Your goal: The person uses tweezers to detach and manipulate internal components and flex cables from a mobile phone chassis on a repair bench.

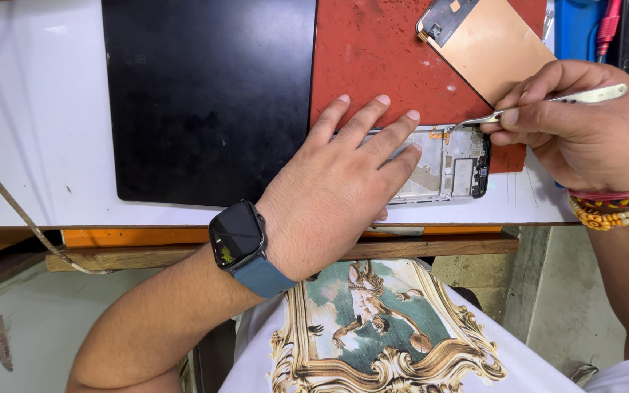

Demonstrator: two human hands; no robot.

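Left hand (336,193) spread flat, pinning an opened phone frame (449,164) at the white surface (38,145) edge, right hand (573,120) pinching metal tweezers (547,102) with tips at the frame's top edge, red mat (380,58) underneath, black mat (209,98) beside, copper-backed screen panel (485,40) lying above, left fingers covering much of the frame

The left hand (336,185) lies palm down, fingers spread and stretched forward, forearm reaching in from lower left, wrist straight. The right hand (576,120) is curled, thumb and fingers pinched together pointing left, its forearm coming up from the right, wrist bent.
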